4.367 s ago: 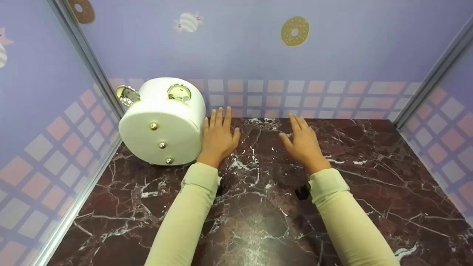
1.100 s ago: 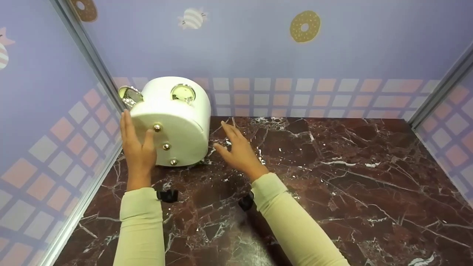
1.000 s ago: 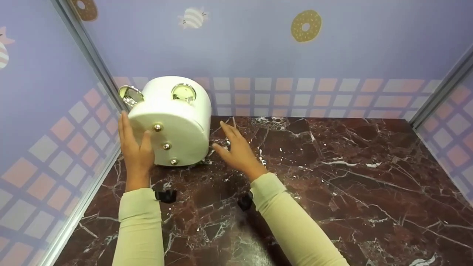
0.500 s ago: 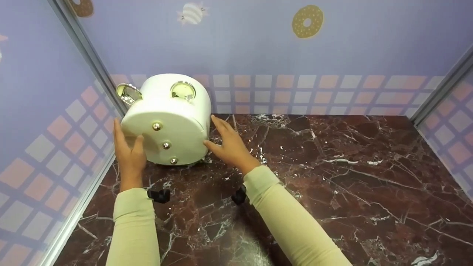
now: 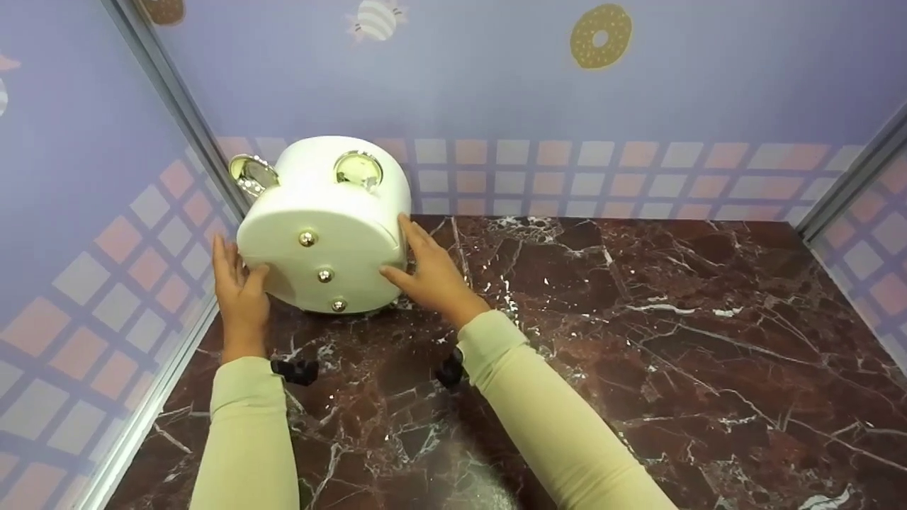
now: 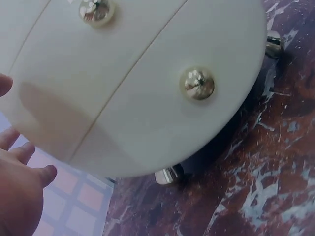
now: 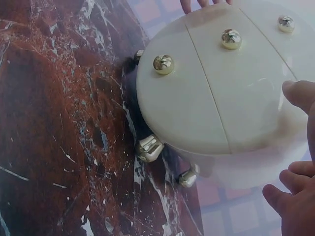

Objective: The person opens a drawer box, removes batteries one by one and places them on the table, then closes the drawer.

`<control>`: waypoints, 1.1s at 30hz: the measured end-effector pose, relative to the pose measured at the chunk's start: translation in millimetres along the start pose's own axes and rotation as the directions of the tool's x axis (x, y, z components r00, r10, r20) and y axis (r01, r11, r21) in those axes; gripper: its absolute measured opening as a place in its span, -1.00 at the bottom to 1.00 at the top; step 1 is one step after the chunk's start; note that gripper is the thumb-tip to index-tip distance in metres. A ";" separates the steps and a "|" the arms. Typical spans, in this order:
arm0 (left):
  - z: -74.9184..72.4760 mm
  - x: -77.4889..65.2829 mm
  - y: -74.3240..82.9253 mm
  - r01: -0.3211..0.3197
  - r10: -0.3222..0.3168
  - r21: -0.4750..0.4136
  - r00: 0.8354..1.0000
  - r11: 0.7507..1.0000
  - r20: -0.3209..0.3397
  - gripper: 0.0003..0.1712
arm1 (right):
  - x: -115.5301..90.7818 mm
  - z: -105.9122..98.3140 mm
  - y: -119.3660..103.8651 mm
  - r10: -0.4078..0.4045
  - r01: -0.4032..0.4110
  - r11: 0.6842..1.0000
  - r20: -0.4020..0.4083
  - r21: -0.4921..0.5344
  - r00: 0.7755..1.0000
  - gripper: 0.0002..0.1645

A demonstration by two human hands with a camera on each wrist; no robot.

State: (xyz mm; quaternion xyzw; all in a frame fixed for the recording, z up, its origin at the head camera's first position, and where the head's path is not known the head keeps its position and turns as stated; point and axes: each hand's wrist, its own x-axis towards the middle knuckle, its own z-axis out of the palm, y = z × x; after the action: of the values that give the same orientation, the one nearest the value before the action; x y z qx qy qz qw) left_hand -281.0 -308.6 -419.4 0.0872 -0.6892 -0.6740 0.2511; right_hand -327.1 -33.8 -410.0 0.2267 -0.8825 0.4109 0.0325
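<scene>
A white rounded drawer box [image 5: 361, 258] stands in the back left corner. Its front has three gold knobs [image 5: 325, 275] and thin seams between drawers; two gold ears [image 5: 359, 170] rise from its top. Short metal feet [image 7: 149, 148] hold it off the table. My left hand [image 5: 242, 304] is at the box's left side, fingers extended along it and thumb by the front edge. On the other side my right hand [image 5: 431, 276] lies with fairly straight fingers at the side wall, its thumb over the front's right edge. The back of the box is hidden.
The dark red marbled table [image 5: 638, 368] runs right and forward. A lilac back wall [image 5: 482, 85] and left side wall [image 5: 85, 177] meet close behind the box, with a metal strip [image 5: 177, 92] in the corner. A black wrist mount [image 5: 295, 370] sits on the left cuff.
Both hands first lay on the table to the box's right. The left hand then crossed to its left side, and over the last second the right hand has closed in on its right side.
</scene>
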 end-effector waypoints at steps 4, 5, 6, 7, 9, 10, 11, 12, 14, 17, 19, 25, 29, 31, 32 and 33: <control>-3.0 3.3 -4.9 0.057 -0.057 0.011 0.998 0.998 0.033 -0.07 | 4.7 3.9 2.6 0.011 -0.011 1.000 -0.005 0.016 1.000 0.13; -3.5 3.9 -6.7 0.063 -0.063 0.020 0.997 0.998 0.042 -0.08 | 5.2 4.7 3.9 0.011 -0.011 1.000 -0.006 0.015 1.000 0.13; -3.9 4.7 -8.7 0.061 -0.062 0.027 0.997 0.998 0.050 -0.09 | 5.6 5.4 5.1 0.011 -0.011 1.000 -0.008 0.015 1.000 0.13; -4.2 5.9 -11.1 0.051 -0.053 0.037 0.997 0.998 0.059 -0.10 | 5.9 6.2 6.3 0.010 -0.010 1.000 -0.011 0.015 1.000 0.13; -4.6 7.8 -15.0 0.035 -0.038 0.041 0.996 0.999 0.076 -0.12 | 6.2 7.7 8.6 0.009 -0.009 1.000 -0.017 0.017 1.000 0.12; -4.5 8.5 -16.6 0.030 -0.033 0.036 0.996 0.999 0.083 -0.12 | 6.4 8.5 9.7 0.012 -0.011 1.000 -0.019 0.020 1.000 0.12; -4.5 9.0 -17.9 0.029 -0.032 0.033 0.996 0.999 0.087 -0.13 | 6.5 9.2 10.5 0.015 -0.014 1.000 -0.019 0.021 1.000 0.12; -4.5 9.3 -19.1 0.032 -0.034 0.033 0.996 0.999 0.087 -0.14 | 6.5 9.7 11.1 0.018 -0.018 1.000 -0.019 0.022 1.000 0.12; -4.6 10.0 -21.0 0.048 -0.049 0.023 0.995 0.999 0.084 -0.15 | 6.6 10.3 11.8 0.028 -0.027 0.999 -0.018 0.026 0.999 0.11; -4.6 10.4 -22.2 0.066 -0.066 0.007 0.994 0.998 0.084 -0.16 | 6.6 10.2 11.1 0.044 -0.044 0.998 -0.014 0.035 0.999 0.10; -4.6 10.8 -22.6 0.070 -0.068 -0.017 0.994 0.997 0.091 -0.16 | 6.5 10.2 10.3 0.055 -0.054 0.998 -0.010 0.044 0.998 0.10; -5.5 9.0 -22.2 0.101 -0.091 -0.100 0.990 0.990 0.104 -0.21 | 4.2 10.9 8.2 0.074 -0.074 0.995 0.013 0.060 0.997 0.05; -5.6 9.5 -22.1 0.105 -0.092 -0.149 0.992 0.983 0.091 -0.23 | 2.9 11.2 7.4 0.075 -0.076 0.995 0.020 0.071 0.997 0.01; -5.1 9.9 -22.6 0.099 -0.086 -0.170 0.993 0.980 0.086 -0.24 | 2.3 11.7 7.5 0.068 -0.069 0.995 0.015 0.074 0.998 -0.01; -4.9 9.8 -22.7 0.096 -0.082 -0.174 0.993 0.980 0.085 -0.25 | 2.0 11.9 7.6 0.065 -0.066 0.995 0.011 0.074 0.998 -0.02; -4.8 9.4 -22.8 0.093 -0.078 -0.180 0.993 0.979 0.087 -0.26 | 1.7 12.3 7.9 0.060 -0.060 0.995 0.008 0.078 0.998 -0.03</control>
State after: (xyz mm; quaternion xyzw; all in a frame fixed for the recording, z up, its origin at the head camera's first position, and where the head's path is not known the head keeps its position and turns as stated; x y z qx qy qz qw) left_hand -291.9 -318.8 -439.6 0.0663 -0.6290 -0.7480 0.2011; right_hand -330.4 -39.1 -423.3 0.2023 -0.8723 0.4451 0.0087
